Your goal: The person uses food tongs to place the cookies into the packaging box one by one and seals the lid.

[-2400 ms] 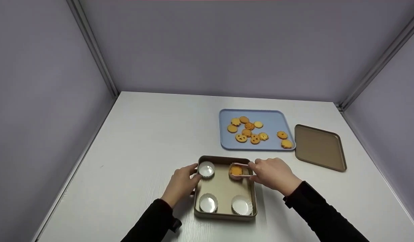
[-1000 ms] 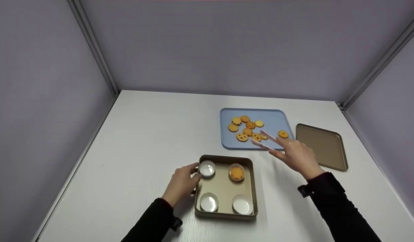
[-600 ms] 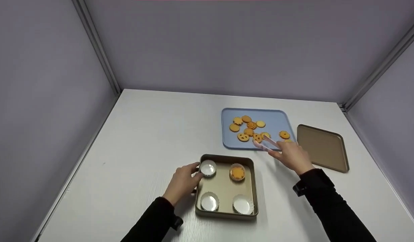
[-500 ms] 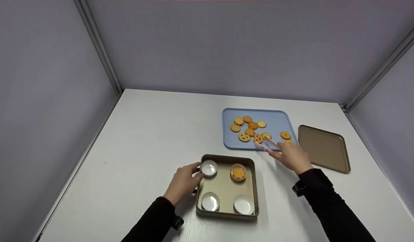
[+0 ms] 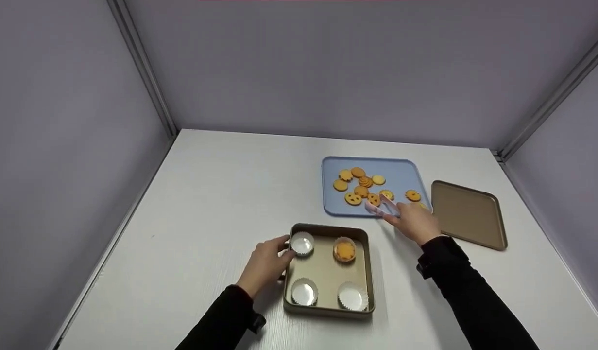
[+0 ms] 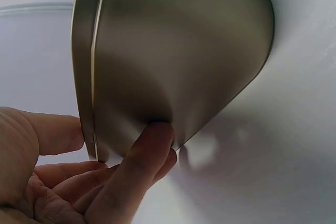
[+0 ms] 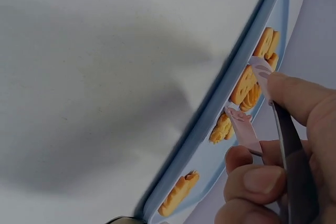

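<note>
My left hand (image 5: 264,262) grips the left wall of a bronze rectangular tin (image 5: 323,277), its thumb at the rim and fingers against the outside. Inside stand fluted baking cups; the back right one holds an orange cookie (image 5: 345,251), and nothing shows in the front right cup (image 5: 352,297). At the front of the blue tray (image 5: 401,170), my right hand (image 5: 415,222) holds tongs (image 7: 294,156) with pink tips. The spread tips stand on either side of a cookie with holes (image 7: 243,85); whether they touch it I cannot tell.
Several other cookies (image 5: 353,199) lie on the blue tray, mostly at its left and middle. To its right is a flat bronze lid or tray (image 5: 469,214) with a low rim. Grey panels (image 5: 299,68) enclose the back and sides of the white table (image 5: 221,194).
After leaving the cup with the orange cookie, the right hand and tongs moved back to the blue tray, and the tips now straddle another cookie. The left hand has stayed on the tin.
</note>
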A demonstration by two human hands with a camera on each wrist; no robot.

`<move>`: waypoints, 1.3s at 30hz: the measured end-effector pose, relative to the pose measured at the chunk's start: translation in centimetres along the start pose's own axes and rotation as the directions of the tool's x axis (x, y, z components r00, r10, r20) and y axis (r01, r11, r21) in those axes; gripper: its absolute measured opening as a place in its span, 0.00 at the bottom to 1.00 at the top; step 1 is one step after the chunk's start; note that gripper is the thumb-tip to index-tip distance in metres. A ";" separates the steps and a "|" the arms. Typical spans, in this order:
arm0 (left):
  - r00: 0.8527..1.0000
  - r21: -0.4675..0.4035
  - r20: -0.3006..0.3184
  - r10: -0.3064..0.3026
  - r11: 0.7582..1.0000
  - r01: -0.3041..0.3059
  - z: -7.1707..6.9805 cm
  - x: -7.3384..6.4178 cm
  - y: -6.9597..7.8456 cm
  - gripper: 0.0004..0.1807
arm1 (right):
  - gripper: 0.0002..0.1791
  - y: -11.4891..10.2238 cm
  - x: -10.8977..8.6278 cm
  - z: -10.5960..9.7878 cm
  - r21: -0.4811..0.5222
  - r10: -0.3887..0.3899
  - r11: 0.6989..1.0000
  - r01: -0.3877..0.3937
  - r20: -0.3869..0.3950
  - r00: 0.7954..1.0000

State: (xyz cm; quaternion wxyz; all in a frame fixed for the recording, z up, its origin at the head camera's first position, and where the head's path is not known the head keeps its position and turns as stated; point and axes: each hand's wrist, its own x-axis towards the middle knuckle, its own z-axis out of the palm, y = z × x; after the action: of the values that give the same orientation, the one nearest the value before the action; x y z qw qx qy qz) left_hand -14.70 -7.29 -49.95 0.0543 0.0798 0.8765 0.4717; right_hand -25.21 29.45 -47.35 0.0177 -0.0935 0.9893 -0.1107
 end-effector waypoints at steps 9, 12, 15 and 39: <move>1.000 0.024 -0.006 0.015 1.000 -0.015 0.0 0.1 0.2 0.24 | 0.20 0.0 0.3 0.3 -0.047 -0.028 0.999 0.025 -0.056 0.998; 1.000 0.011 -0.004 0.011 1.000 -0.011 0.0 0.1 0.2 0.23 | 0.19 0.2 0.1 0.4 -0.063 -0.057 0.997 0.052 -0.082 0.995; 1.000 0.010 -0.008 0.012 1.000 -0.012 -0.1 0.0 0.1 0.22 | 0.19 0.5 -0.2 0.5 -0.072 -0.086 0.994 0.079 -0.109 0.990; 1.000 0.012 -0.017 0.001 1.000 -0.001 -0.1 -0.1 0.1 0.25 | 0.25 -5.3 -3.6 -2.2 -0.032 -0.438 0.893 0.448 -0.290 0.851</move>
State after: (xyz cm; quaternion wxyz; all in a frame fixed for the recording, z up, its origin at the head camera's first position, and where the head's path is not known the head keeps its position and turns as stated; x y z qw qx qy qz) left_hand -14.60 -7.32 -49.82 0.0461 0.0764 0.8796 0.4673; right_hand -20.83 25.56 -43.98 -0.1515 -0.3013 0.9306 -0.1425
